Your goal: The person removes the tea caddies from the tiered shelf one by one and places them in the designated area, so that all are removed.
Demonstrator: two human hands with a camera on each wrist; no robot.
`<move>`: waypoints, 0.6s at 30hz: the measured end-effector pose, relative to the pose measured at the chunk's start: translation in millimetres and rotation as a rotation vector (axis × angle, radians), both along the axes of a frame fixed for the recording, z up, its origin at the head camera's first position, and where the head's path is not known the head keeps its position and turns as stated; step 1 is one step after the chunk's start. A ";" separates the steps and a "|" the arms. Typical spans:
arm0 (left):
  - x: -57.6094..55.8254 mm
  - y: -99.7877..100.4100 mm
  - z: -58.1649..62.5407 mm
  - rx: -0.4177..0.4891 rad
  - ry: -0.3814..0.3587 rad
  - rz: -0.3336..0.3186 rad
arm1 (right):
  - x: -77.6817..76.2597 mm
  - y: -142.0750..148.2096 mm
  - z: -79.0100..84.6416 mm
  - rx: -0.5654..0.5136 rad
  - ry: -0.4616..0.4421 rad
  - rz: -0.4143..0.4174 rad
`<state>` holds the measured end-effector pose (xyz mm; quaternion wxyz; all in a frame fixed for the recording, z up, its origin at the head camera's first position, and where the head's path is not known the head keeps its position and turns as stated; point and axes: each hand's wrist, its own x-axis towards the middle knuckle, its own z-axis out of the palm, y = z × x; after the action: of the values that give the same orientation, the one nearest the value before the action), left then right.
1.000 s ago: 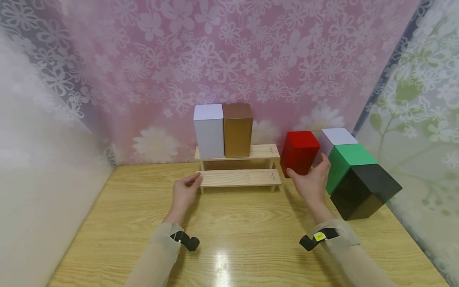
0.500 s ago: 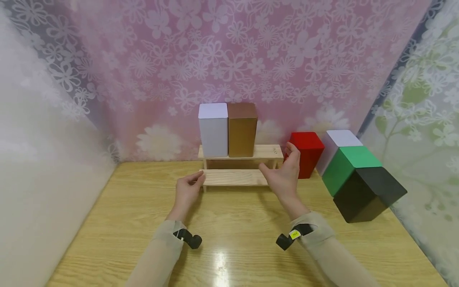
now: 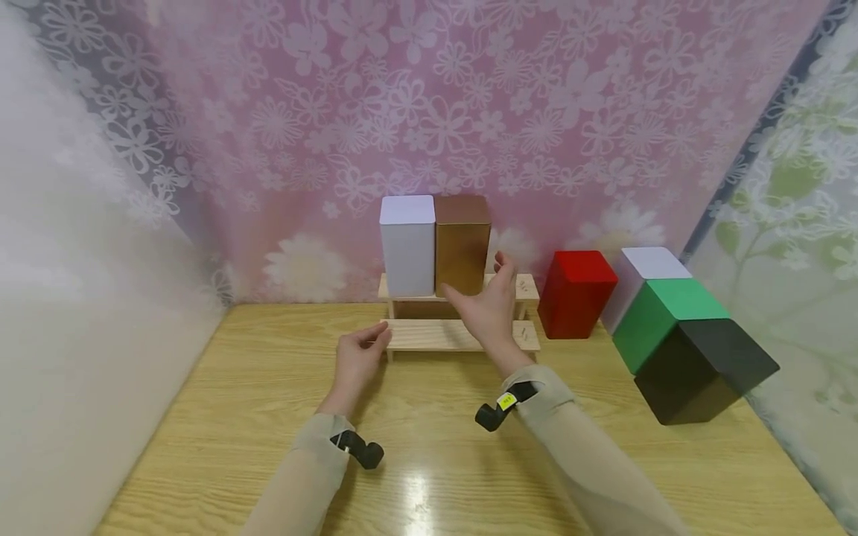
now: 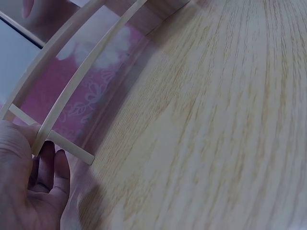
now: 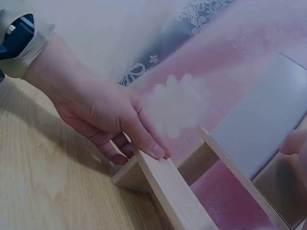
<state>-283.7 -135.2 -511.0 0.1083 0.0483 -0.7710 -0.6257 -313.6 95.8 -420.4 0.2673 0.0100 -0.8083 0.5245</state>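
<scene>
My left hand (image 3: 358,357) pinches the left end of a two-tier wooden stand (image 3: 429,335), thumb over the lower board's edge and fingers beneath it, as the left wrist view shows. On the upper tier a white box (image 3: 408,249) and a bronze box (image 3: 462,242) stand upright side by side. In front of the bronze box is my right hand (image 3: 492,309), thumb and fingers spread apart, the thumb overlapping its lower front and the fingers by its right side. In the right wrist view only a thumb tip shows, near the seam between white box (image 5: 268,115) and bronze box (image 5: 283,177).
To the right of the stand a red box (image 3: 576,294) stands on the table (image 3: 429,447). Beside it are another white box (image 3: 653,262), a green box (image 3: 670,313) and a black box (image 3: 704,368). A pink flowered cloth (image 3: 335,112) hangs behind.
My right hand has let go of the red box on the table and moved left across the stand to the bronze box. The left hand keeps its grip on the stand.
</scene>
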 end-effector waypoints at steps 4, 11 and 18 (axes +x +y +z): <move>-1.6 -0.1 -2.3 -0.002 0.005 0.004 | -9.0 -7.4 0.3 0.009 -0.008 -0.015; -0.9 -0.4 -2.7 0.018 -0.009 0.000 | -16.7 -14.5 1.7 0.020 -0.047 -0.042; -0.5 -1.6 -3.7 0.002 0.006 -0.004 | -21.7 -19.4 1.8 0.022 -0.053 -0.039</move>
<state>-284.3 -136.8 -514.7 0.1094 0.0451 -0.7701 -0.6269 -335.3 76.4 -418.7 0.2559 -0.0166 -0.8207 0.5105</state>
